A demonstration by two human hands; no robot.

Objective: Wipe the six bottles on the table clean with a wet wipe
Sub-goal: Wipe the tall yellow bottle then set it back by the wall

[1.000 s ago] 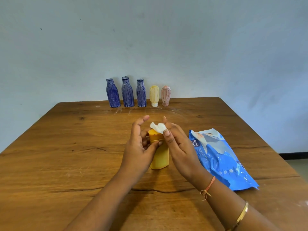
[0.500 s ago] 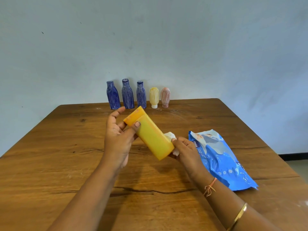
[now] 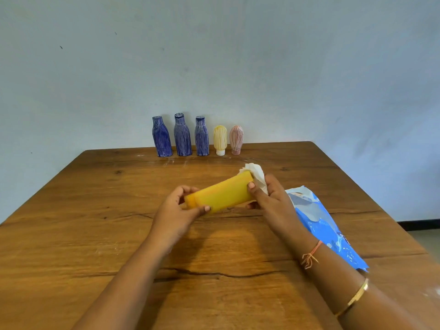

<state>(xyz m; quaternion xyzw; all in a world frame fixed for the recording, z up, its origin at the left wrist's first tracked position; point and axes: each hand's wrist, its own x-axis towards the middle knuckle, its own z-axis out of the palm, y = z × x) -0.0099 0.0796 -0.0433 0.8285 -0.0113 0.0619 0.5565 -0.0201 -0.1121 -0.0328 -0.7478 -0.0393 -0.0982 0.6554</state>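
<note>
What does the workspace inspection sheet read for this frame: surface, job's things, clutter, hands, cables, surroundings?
Surface: wooden table, cracked along the grain.
Job's things: yellow bottle held nearly level, off the table; wet wipe bunched at its right end; left blue bottle, middle blue bottle, right blue bottle, pale yellow bottle and pink bottle standing in a row at the far edge.
Clutter: blue wipes pack lying at the right.
Hands: left hand grips the bottle's left end; right hand holds the wipe against the other end.
Cables: nothing seen.
Surroundings: plain pale wall behind.
</note>
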